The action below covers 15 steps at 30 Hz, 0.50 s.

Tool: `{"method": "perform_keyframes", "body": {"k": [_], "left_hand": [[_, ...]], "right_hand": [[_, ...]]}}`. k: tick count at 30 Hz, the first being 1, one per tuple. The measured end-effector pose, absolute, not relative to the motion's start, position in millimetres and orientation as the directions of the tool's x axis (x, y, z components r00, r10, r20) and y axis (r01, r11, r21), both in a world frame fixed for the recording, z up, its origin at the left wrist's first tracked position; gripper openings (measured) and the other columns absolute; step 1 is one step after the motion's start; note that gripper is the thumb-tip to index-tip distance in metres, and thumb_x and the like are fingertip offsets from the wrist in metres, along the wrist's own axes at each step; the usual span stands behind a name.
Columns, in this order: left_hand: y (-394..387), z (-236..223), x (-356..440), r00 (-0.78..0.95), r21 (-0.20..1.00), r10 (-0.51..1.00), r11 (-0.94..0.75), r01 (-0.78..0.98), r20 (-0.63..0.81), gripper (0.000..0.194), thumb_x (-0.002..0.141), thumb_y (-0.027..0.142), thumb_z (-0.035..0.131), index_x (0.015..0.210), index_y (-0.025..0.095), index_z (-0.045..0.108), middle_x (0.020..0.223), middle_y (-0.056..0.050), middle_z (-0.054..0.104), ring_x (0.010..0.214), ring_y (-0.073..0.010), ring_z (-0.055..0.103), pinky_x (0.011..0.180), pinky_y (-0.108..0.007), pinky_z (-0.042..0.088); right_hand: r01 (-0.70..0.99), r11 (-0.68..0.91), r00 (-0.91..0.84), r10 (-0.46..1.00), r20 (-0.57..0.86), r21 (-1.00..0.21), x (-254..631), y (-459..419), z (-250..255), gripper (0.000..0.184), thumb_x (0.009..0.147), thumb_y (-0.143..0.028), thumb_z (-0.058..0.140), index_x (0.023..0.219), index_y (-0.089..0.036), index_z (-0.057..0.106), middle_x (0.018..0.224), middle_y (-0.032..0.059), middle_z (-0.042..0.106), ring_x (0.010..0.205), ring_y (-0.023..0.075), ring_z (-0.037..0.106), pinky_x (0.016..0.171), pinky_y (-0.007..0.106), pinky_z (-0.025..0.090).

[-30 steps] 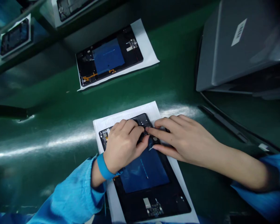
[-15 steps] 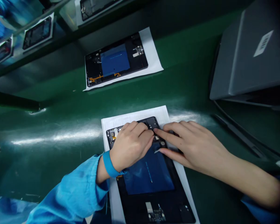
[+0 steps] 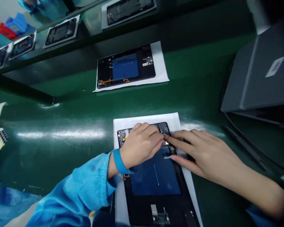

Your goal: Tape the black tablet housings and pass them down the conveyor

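An opened tablet (image 3: 156,186), black frame with a blue panel in its middle, lies on a white sheet (image 3: 119,201) on the green belt in front of me. My left hand (image 3: 139,145), a blue band on its wrist, rests curled on the tablet's upper part with its fingertips pressed down near the top edge. My right hand (image 3: 203,153) lies beside it, fingers stretched out, index fingertip touching the same spot by the left fingertips. What sits under the fingertips is hidden.
A second opened tablet (image 3: 126,67) on a white sheet lies farther up the green belt (image 3: 61,135). More tablets (image 3: 61,31) sit on a raised shelf behind. A grey machine housing (image 3: 257,78) stands at the right. A small patterned strip (image 3: 0,138) is at the left edge.
My view has shifted, so everything sits lower and to the right in the picture. Both hands stay together on the tablet's upper part, barely moving relative to it.
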<state>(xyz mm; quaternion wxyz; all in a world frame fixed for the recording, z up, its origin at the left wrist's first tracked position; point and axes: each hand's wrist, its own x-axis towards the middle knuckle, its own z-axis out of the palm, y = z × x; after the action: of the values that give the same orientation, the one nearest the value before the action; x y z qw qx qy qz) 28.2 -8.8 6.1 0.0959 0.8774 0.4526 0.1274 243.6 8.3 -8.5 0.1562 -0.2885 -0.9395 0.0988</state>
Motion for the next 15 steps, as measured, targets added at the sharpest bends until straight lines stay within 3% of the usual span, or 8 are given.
{"method": "perform_keyframes", "body": {"k": [4, 9, 15], "left_hand": [[-6.7, 5.2, 28.1, 0.529, 0.358, 0.837, -0.542, 0.760, 0.143, 0.020, 0.094, 0.024, 0.048, 0.086, 0.016, 0.064, 0.083, -0.004, 0.062, 0.080, -0.0193, 0.051, 0.071, -0.034, 0.038], [-1.7, 4.5, 25.7, 0.514, 0.437, 0.844, -0.526, 0.730, 0.157, 0.015, 0.093, 0.021, 0.051, 0.087, 0.017, 0.065, 0.083, -0.004, 0.064, 0.079, -0.0187, 0.051, 0.071, -0.034, 0.037], [-0.3, 3.3, 25.6, 0.517, 0.473, 0.843, -0.519, 0.712, 0.146, 0.014, 0.092, 0.019, 0.052, 0.086, 0.017, 0.065, 0.082, -0.003, 0.064, 0.079, -0.0182, 0.051, 0.070, -0.035, 0.037]], "right_hand": [[0.529, 0.753, -0.735, 0.637, 0.233, -0.390, 237.9, 20.2, -2.4, 0.028, 0.092, -0.030, 0.051, 0.115, -0.017, 0.061, 0.097, 0.0048, 0.066, 0.077, 0.0156, 0.062, 0.065, 0.028, 0.047], [0.622, 0.734, -0.618, 0.674, 0.405, -0.274, 227.9, 31.0, -5.3, 0.017, 0.088, -0.019, 0.055, 0.101, -0.014, 0.063, 0.084, 0.0023, 0.069, 0.070, 0.0134, 0.064, 0.058, 0.025, 0.046], [0.604, 0.752, -0.633, 0.655, 0.414, -0.266, 227.2, 29.4, -7.6, 0.013, 0.085, -0.017, 0.059, 0.096, -0.015, 0.064, 0.079, 0.0005, 0.069, 0.068, 0.0126, 0.065, 0.059, 0.025, 0.047]]}}
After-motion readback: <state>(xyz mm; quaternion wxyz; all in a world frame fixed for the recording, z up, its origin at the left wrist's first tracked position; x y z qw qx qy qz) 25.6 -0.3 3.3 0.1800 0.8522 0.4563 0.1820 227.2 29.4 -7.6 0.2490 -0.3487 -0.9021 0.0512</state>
